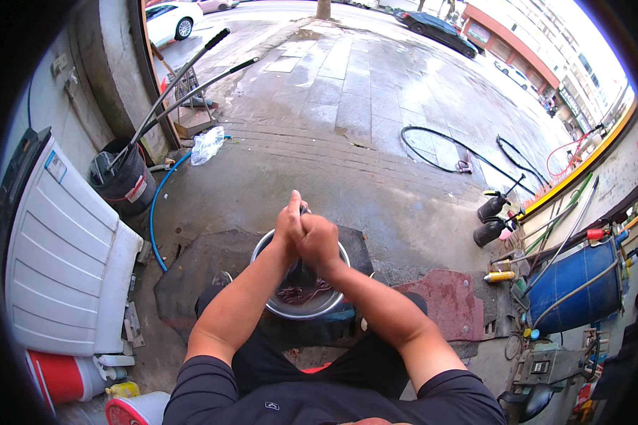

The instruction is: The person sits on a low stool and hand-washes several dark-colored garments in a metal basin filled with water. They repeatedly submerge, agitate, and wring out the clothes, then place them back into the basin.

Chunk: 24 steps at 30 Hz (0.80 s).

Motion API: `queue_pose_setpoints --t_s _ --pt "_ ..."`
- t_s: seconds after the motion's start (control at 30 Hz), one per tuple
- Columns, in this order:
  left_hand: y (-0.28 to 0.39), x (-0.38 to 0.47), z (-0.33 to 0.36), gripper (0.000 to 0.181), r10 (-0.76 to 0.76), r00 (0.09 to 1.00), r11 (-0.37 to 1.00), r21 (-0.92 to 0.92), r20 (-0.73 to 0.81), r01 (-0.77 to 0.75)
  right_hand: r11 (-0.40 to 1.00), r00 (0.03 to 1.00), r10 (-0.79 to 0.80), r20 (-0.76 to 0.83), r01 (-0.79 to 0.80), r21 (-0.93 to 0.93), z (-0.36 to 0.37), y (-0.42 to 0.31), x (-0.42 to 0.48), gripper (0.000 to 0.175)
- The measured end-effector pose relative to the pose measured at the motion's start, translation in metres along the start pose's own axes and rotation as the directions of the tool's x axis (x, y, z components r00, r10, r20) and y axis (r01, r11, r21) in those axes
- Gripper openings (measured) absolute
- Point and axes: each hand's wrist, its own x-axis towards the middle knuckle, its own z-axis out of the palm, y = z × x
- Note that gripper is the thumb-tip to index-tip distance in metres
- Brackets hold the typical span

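Note:
My left hand and my right hand are pressed together above a round metal basin. Both grip a dark wet cloth, which hangs down between my wrists into the basin. A small bit of it pokes out at the top between my fingers, while the rest of the gripped part is hidden. My left thumb points up and away from me. Brownish cloth lies in cloudy water in the basin, partly covered by my forearms. The basin stands on a dark mat between my knees.
At left stand a white washing machine and a black bucket with long-handled tools; a blue hose curves nearby. A reddish mat, black spray bottles and a blue drum are at right. Wet paving lies ahead.

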Motion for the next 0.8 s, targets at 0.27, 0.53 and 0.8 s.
queue_pose_setpoints --t_s 0.27,0.53,0.8 --pt "-0.011 -0.013 0.025 0.045 0.034 0.992 0.999 -0.013 -0.122 -0.036 0.970 0.964 0.235 -0.123 -0.225 0.094 0.001 -0.003 0.000 0.048" --pt "-0.009 -0.017 0.024 0.056 -0.042 0.998 0.995 -0.096 -0.056 0.036 0.976 0.953 0.215 -0.215 -0.200 0.092 -0.002 -0.007 0.003 0.047" --pt "0.004 -0.013 0.018 0.047 0.072 0.996 0.997 -0.020 -0.059 -0.073 0.998 0.998 0.059 0.013 -0.059 0.014 -0.005 -0.007 -0.002 0.044"
